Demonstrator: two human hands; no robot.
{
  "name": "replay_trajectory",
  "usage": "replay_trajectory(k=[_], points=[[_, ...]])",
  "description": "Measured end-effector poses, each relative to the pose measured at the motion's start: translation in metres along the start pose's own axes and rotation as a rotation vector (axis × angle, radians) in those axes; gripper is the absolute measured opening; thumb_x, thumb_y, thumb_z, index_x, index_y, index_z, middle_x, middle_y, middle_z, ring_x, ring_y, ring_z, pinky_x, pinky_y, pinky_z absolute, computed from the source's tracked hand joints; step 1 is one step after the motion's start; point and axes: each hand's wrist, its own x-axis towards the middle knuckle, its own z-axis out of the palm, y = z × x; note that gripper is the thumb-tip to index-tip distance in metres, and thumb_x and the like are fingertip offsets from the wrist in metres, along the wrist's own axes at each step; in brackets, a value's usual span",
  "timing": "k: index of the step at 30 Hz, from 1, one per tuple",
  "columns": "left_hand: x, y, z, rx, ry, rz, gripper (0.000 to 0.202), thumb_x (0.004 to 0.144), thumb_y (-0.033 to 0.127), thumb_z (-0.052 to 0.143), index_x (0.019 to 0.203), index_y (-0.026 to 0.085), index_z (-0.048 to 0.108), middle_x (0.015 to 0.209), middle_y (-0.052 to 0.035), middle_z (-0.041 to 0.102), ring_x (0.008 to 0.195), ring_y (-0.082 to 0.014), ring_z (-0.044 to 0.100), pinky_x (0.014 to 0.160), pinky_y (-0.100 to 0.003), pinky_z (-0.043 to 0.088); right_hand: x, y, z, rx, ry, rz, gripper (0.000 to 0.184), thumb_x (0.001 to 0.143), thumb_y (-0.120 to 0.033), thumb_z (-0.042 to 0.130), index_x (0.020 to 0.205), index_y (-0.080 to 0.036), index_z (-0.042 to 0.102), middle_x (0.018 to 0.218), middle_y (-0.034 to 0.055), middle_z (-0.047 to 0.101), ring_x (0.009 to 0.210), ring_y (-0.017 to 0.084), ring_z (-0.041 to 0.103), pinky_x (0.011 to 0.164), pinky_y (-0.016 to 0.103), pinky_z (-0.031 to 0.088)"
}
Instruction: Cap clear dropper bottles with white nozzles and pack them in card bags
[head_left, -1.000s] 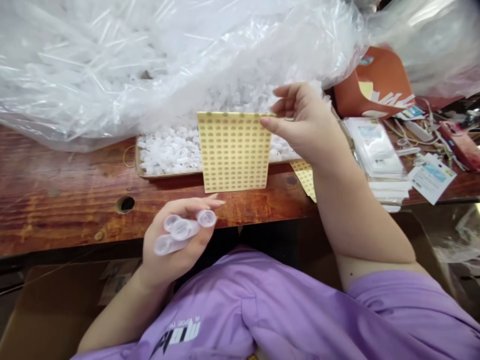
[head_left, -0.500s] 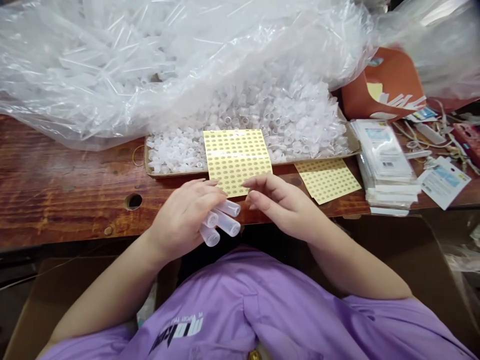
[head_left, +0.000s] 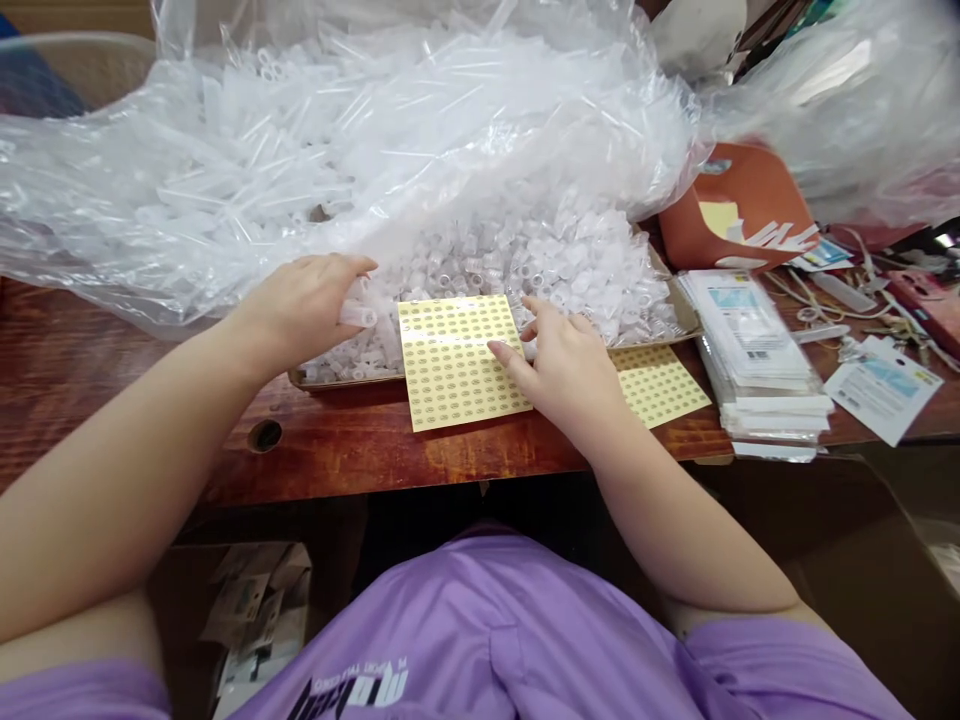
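Over tray point(head_left: 352, 382) now is L hand point(head_left: 300, 305) w/ tubes point(head_left: 360, 317), prev. nr table edge point(head_left: 337, 477).

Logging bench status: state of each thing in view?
Left hand: closed around at least one clear tube
Right hand: open, at front sticker sheet's right edge
Front sticker sheet: overlapping the tray's front edge
Second sticker sheet: partly hidden
Tray: filled with small clear parts
Bag: bulging with clear pieces
Orange bin: open, holding white strips
Packaged cards: stacked

The left hand point(head_left: 300, 308) has moved forward to the small plastic parts point(head_left: 592, 270).
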Motion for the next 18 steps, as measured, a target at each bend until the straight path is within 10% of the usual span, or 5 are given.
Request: replay_trajectory(k=[8, 18], points=[[-0.005, -0.001, 0.010, -0.224, 0.039, -0.060, 0.073, 0.081, 0.029, 0.069, 0.143, 0.008, 0.036, 0.140, -0.0137, 0.051, 0.131, -0.0343, 0.044, 0.111, -0.057, 0.029, 0.006, 0.003, 0.006, 0.198, -0.065, 0.182, 0.063, 0.078, -0.040, 0.064, 0.130, -0.008, 0.049, 0.095, 0.0129, 0.064, 0.099, 0.033, 0.058, 0.087, 0.050, 0.046], [-0.003, -0.003, 0.010, -0.414, 0.055, -0.067, 0.102, 0.066, 0.040, 0.084, 0.148, 0.009, 0.030, 0.139, -0.0122, 0.053, 0.129, -0.0367, 0.047, 0.110, -0.060, 0.031, -0.019, 0.026, -0.010, 0.904, 0.186, 0.302, 0.031, 0.075, -0.034, 0.068, 0.102, -0.021, 0.059, 0.076, -0.0008, 0.059, 0.069, 0.014, 0.057, 0.067, 0.030, 0.048]])
